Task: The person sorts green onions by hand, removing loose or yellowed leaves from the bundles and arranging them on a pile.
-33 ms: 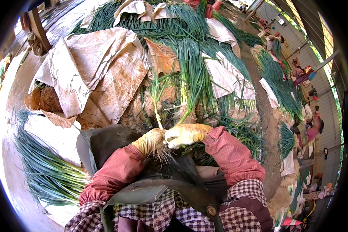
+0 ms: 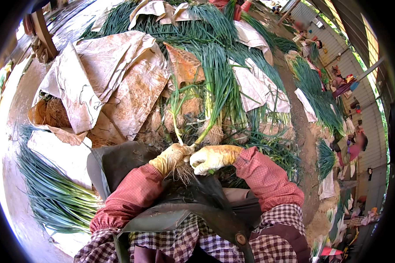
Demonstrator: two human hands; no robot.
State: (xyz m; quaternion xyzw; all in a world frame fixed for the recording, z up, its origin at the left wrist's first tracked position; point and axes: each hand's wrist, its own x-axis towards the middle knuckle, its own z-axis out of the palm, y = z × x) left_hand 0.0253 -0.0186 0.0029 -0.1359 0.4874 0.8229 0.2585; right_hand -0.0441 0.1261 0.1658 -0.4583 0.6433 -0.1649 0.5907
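Observation:
My left hand (image 2: 173, 158), in a yellowed work glove, is closed round the root end of some green onions (image 2: 177, 127). Their pale stalks fan out above it, and stringy roots (image 2: 183, 173) hang below. Just to its right is my gloved right hand (image 2: 215, 159), its fingers curled in. A scrap of green shows beneath those fingers, but what they hold is hidden. Beyond both hands lie more green onions (image 2: 219, 83), leaves pointing away and root clumps (image 2: 212, 133) toward me. A dark apron (image 2: 197, 193) covers my lap.
Stained sacking (image 2: 123, 74) covers a pile at the left. A bundle of green onions (image 2: 57, 184) lies nearer on that side. White cloths (image 2: 261, 87) rest on the heap at right. Past a dirt path (image 2: 309, 162), other people sit among more bundles.
My right hand has shifted slightly right and down, opening a small gap from my left hand. The stalk tops have tilted a little; my left hand stays nearly still.

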